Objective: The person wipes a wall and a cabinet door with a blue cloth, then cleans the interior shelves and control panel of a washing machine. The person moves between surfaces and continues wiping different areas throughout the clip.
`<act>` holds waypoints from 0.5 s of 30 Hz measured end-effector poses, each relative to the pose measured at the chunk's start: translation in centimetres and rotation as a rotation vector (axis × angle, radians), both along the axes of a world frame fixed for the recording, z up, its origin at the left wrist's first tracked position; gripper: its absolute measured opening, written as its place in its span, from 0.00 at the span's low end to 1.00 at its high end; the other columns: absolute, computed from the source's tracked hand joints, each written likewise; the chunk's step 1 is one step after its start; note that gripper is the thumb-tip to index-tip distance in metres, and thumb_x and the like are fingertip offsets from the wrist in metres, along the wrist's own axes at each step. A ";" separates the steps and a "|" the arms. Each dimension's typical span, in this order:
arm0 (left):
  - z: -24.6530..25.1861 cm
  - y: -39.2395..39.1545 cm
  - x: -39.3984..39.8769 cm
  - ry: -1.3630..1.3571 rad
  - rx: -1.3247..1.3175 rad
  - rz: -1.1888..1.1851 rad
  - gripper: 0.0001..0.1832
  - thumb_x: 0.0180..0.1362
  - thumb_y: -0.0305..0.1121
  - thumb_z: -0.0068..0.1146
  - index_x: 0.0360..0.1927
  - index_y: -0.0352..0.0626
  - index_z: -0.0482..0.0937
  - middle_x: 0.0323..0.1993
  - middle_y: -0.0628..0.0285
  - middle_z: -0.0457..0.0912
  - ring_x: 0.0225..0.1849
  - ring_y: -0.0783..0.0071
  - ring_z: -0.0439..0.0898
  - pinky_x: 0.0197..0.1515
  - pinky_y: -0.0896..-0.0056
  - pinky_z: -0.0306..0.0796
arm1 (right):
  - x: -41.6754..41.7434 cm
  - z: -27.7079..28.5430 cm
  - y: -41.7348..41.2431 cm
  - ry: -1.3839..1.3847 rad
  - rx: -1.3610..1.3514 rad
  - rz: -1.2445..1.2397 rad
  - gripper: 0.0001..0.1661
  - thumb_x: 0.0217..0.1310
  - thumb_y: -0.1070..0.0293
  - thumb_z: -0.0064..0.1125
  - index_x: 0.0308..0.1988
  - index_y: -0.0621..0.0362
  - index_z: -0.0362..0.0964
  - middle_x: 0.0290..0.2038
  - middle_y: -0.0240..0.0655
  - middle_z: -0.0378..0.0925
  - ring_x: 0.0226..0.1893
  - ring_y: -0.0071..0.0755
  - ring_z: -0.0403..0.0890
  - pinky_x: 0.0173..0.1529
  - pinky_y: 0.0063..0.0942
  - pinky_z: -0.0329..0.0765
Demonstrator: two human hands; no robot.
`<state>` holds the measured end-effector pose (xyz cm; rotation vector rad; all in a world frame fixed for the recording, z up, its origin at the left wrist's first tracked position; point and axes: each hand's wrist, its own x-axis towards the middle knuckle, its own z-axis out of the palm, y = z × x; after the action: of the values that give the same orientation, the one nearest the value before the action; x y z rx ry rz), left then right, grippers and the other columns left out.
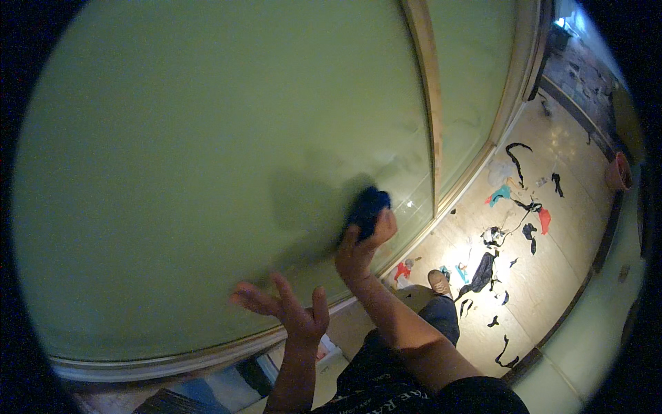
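A large pale green panel, seemingly glass (207,155), fills most of the view before me. My right hand (364,248) grips a dark blue bunched cloth (367,209) and presses it against the panel's lower right part, where faint smears and a glare of light show. Lower down and to the left, my left hand (289,305) has its fingers spread and holds nothing; whether it touches the panel I cannot tell.
A light wooden frame bar (429,103) divides the panel. Black strips, a black cloth piece (481,274) and red and teal scraps litter the tiled floor (563,269). A pink bucket (618,172) stands at the far right. My shoe (439,283) is near the frame.
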<state>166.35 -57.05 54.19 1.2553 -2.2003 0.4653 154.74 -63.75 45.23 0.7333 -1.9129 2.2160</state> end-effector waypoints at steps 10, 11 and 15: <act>0.4 1.0 1.9 -0.084 0.013 -0.016 0.39 0.60 0.59 0.40 0.70 0.50 0.50 0.70 0.37 0.27 0.69 0.32 0.23 0.61 0.25 0.20 | 2.6 0.4 0.9 -0.241 0.135 -0.045 0.33 0.62 0.68 0.47 0.64 0.64 0.47 0.57 0.52 0.56 0.56 0.52 0.60 0.61 0.44 0.55; -0.1 1.0 3.2 -0.085 -0.026 -0.021 0.39 0.60 0.59 0.40 0.70 0.50 0.50 0.70 0.37 0.27 0.69 0.32 0.23 0.61 0.25 0.20 | 4.0 1.1 1.2 -0.136 0.070 -0.039 0.34 0.61 0.66 0.49 0.63 0.63 0.50 0.56 0.53 0.56 0.55 0.53 0.59 0.60 0.48 0.54; -1.6 1.1 7.9 -0.020 -0.195 -0.071 0.39 0.60 0.59 0.38 0.70 0.51 0.49 0.69 0.37 0.26 0.69 0.33 0.24 0.61 0.26 0.20 | 8.5 3.8 3.1 0.218 -0.156 0.092 0.33 0.57 0.66 0.53 0.61 0.56 0.53 0.55 0.55 0.58 0.53 0.56 0.62 0.57 0.51 0.59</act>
<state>174.23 -55.91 52.58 1.0699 -2.1500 0.6491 163.23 -60.66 49.04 1.0068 -1.6162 2.2014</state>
